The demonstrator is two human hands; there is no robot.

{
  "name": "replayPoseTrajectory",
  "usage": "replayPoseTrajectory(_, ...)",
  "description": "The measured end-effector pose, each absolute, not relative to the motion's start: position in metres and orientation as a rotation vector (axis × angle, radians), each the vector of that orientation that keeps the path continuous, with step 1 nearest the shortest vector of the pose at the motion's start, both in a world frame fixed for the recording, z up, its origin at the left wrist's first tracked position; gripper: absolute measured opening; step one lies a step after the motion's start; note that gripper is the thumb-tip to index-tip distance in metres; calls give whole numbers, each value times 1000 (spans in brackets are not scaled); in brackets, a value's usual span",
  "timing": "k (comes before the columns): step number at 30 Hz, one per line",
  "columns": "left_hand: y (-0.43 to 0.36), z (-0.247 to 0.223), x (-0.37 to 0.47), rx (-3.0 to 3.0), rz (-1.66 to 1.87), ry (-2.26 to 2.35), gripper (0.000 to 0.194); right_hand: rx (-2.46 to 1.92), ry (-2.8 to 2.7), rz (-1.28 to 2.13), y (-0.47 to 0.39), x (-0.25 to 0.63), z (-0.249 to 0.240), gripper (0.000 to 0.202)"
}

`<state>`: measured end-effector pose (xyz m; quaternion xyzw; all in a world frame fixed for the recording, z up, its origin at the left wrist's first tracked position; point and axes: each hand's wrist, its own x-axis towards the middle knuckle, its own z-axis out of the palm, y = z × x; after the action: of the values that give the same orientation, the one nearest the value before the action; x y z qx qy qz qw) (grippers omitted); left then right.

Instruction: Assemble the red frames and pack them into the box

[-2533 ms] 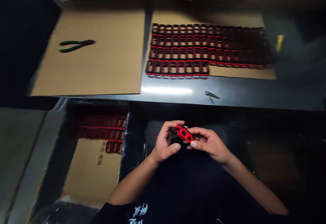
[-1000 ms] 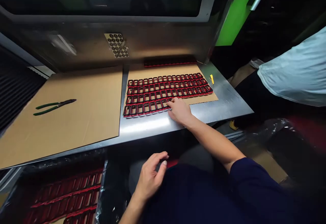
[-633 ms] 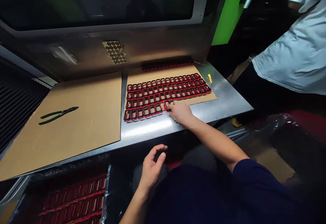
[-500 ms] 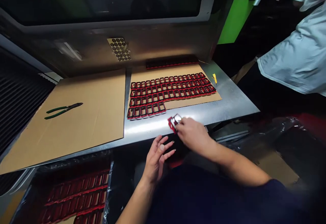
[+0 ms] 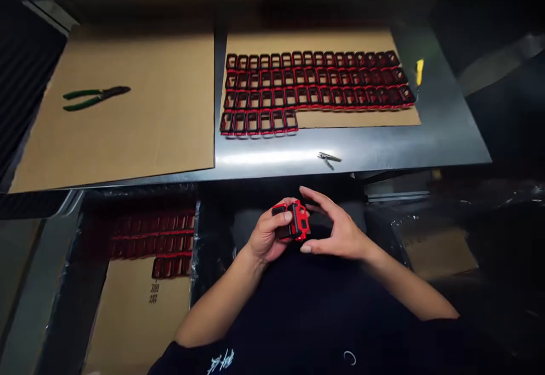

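Observation:
My left hand [image 5: 272,232] is closed around a small red and black plastic frame [image 5: 299,221], held in front of my body below the table's edge. Just right of the frame, my right hand [image 5: 336,228] is open, thumb and fingers apart with a gap between them and the part. Beyond my hands, a small metal nail clipper [image 5: 330,159] lies on the steel table [image 5: 264,158]. Farther back, rows of similar red and black frames [image 5: 310,82] stand on a cardboard sheet [image 5: 361,118].
Green-handled pliers [image 5: 96,98] rest on the left cardboard [image 5: 162,136]. A yellow-handled tool [image 5: 419,73] lies at the table's right. Below left, a plastic-lined box [image 5: 193,275] holds more frames [image 5: 172,267] on cardboard. Another plastic-lined box with cardboard [image 5: 443,253] is at lower right.
The red part has gone from my right hand at the table edge into my left hand, which was open before. The nail clipper now lies loose on the table. The view has tilted downward.

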<state>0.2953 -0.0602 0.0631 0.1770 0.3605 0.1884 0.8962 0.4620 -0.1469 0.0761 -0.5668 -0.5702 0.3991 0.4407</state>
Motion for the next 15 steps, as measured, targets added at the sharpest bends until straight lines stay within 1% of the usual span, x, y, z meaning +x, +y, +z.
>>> replayPoseTrajectory(2, -64, 61, 291, 394, 350, 694, 49, -1319, -1372, 1116, -142, 456, 73, 85)
replayPoseTrajectory(4, -65, 58, 287, 438, 330, 681, 48, -1292, -1391, 1105, -139, 448, 73, 77)
replayPoseTrajectory(8, -64, 59, 278, 532, 371, 741, 41, -1362, -1427, 1041, -141, 444, 75, 78)
replayPoseTrajectory(12, -66, 64, 265, 661, 373, 757, 35, -1403, -1439, 1065, -143, 448, 74, 80)
replayPoseTrajectory(15, -69, 67, 258, 785, 337, 779, 36, -1373, -1470, 1087, -143, 449, 73, 80)
